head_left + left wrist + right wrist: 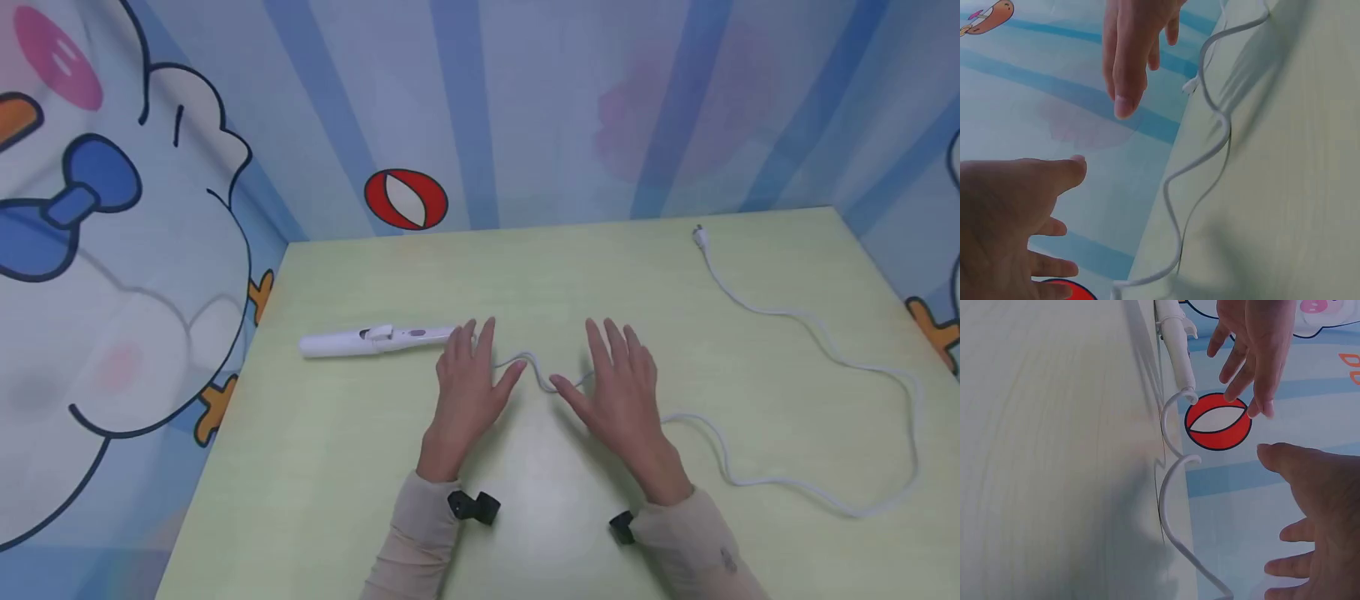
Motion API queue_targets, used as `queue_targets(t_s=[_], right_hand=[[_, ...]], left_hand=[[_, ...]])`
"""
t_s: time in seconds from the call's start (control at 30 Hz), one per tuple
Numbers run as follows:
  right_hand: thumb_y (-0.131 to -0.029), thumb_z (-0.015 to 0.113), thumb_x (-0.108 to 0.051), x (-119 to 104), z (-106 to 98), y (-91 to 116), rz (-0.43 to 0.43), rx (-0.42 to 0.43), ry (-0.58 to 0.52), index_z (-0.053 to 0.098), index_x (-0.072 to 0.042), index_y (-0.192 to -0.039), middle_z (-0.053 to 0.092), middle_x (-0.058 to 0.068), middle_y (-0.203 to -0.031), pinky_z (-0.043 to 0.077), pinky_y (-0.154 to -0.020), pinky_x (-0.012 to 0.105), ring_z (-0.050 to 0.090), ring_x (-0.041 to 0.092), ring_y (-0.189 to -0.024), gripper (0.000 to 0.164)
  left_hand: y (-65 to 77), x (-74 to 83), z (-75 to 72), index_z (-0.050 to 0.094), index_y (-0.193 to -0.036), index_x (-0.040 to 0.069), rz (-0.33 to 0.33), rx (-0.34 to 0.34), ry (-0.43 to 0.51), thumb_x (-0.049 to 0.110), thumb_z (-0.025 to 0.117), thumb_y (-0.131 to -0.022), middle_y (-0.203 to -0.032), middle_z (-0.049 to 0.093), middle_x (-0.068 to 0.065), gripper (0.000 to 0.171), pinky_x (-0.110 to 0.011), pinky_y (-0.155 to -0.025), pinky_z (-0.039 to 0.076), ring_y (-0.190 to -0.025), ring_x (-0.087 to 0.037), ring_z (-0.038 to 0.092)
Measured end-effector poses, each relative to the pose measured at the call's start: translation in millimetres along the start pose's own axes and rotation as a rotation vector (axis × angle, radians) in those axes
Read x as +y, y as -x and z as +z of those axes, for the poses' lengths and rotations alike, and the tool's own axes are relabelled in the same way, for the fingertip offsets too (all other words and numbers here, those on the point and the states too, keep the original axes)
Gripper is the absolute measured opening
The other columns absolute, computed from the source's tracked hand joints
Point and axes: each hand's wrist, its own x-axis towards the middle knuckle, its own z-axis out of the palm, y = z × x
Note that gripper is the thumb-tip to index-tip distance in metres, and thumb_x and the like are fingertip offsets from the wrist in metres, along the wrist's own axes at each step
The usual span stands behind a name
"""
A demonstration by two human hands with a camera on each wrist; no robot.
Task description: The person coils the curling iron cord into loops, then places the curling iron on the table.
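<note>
A white curling iron (341,342) lies on the table at left in the head view, its handle end partly behind my left hand (468,392). Its white cord (765,481) runs wavily to the right beneath both hands. My right hand (622,400) hovers over the cord, fingers spread. Both wrist views show the hands apart from the cord, above the table, holding nothing. In the right wrist view the curling iron (1177,350) meets its cord (1169,512). The left wrist view shows the wavy cord (1169,194) near the left hand (1016,212).
The cord loops across the right of the pale table (315,500) and ends in a plug (701,237) near the back edge. A blue striped backdrop (525,108) with cartoon prints stands behind the table and along its sides.
</note>
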Motion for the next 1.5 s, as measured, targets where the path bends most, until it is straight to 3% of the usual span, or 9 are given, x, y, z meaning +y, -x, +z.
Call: queue_targets(t_s=[0.1, 0.3, 0.47, 0.8, 1.13, 1.3, 1.5], right_hand=[[-0.077, 0.069, -0.045, -2.8, 2.4, -5.6, -0.042, 0.035, -0.053, 0.037, -0.005, -0.138, 0.041, 0.021, -0.136, 0.023, -0.098, 0.058, 0.030, 0.041, -0.128, 0.079], [-0.078, 0.070, -0.039, -8.5, 8.0, -12.2, -0.030, -0.017, -0.112, 0.038, -0.004, -0.137, 0.045, 0.020, -0.132, 0.029, -0.095, 0.056, 0.038, 0.037, -0.123, 0.076], [-0.080, 0.069, -0.035, -13.4, 13.5, -14.5, -0.004, -0.092, -0.164, 0.036, -0.004, -0.138, 0.046, 0.020, -0.131, 0.031, -0.096, 0.055, 0.041, 0.037, -0.122, 0.073], [-0.083, 0.067, -0.026, -19.8, 26.7, -17.1, 0.032, -0.194, -0.234, 0.040, 0.001, -0.133, 0.049, 0.021, -0.126, 0.038, -0.095, 0.047, 0.047, 0.037, -0.115, 0.064], [-0.083, 0.067, -0.022, -19.9, 36.3, -15.3, 0.045, -0.251, -0.266, 0.049, 0.002, -0.122, 0.057, 0.017, -0.109, 0.044, -0.084, 0.041, 0.055, 0.029, -0.097, 0.050], [-0.083, 0.066, -0.019, -19.3, 37.8, -15.5, 0.054, -0.261, -0.234, 0.054, 0.002, -0.115, 0.058, 0.013, -0.099, 0.045, -0.077, 0.038, 0.055, 0.025, -0.088, 0.040], [-0.084, 0.064, -0.014, -19.4, 37.9, -15.4, 0.038, -0.269, -0.214, 0.060, -0.001, -0.102, 0.057, 0.007, -0.087, 0.044, -0.070, 0.034, 0.051, 0.018, -0.078, 0.022]], left_hand=[[-3.7, -7.2, -6.0, 0.034, -0.140, 0.010, 0.001, 0.030, 0.004, 0.043, 0.056, -0.089, -0.140, 0.034, -0.017, 0.065, -0.053, -0.099, 0.028, -0.130, -0.031, 0.027], [-7.9, -22.8, -14.3, 0.038, -0.137, 0.009, -0.037, 0.026, -0.012, 0.035, 0.060, -0.087, -0.137, 0.037, -0.017, 0.060, -0.050, -0.098, 0.029, -0.126, -0.030, 0.030], [-10.7, -37.8, -21.2, 0.039, -0.136, 0.008, -0.062, 0.035, -0.025, 0.031, 0.063, -0.086, -0.135, 0.038, -0.018, 0.060, -0.051, -0.096, 0.028, -0.126, -0.033, 0.030], [-23.2, -77.7, -39.0, 0.035, -0.137, 0.008, -0.178, 0.026, -0.056, 0.024, 0.064, -0.084, -0.138, 0.033, -0.019, 0.062, -0.055, -0.099, 0.021, -0.131, -0.036, 0.021], [-32.9, -114.0, -49.5, 0.029, -0.141, 0.008, -0.254, -0.070, -0.086, 0.026, 0.068, -0.082, -0.138, 0.032, -0.019, 0.073, -0.056, -0.104, 0.011, -0.132, -0.037, 0.018], [-37.4, -135.8, -50.2, 0.029, -0.141, 0.008, -0.246, -0.140, -0.111, 0.030, 0.069, -0.082, -0.138, 0.035, -0.020, 0.074, -0.059, -0.105, 0.006, -0.132, -0.038, 0.021], [-39.3, -153.0, -55.6, 0.039, -0.136, 0.008, -0.219, -0.209, -0.134, 0.033, 0.068, -0.083, -0.137, 0.037, -0.019, 0.066, -0.059, -0.105, 0.002, -0.131, -0.039, 0.024]])
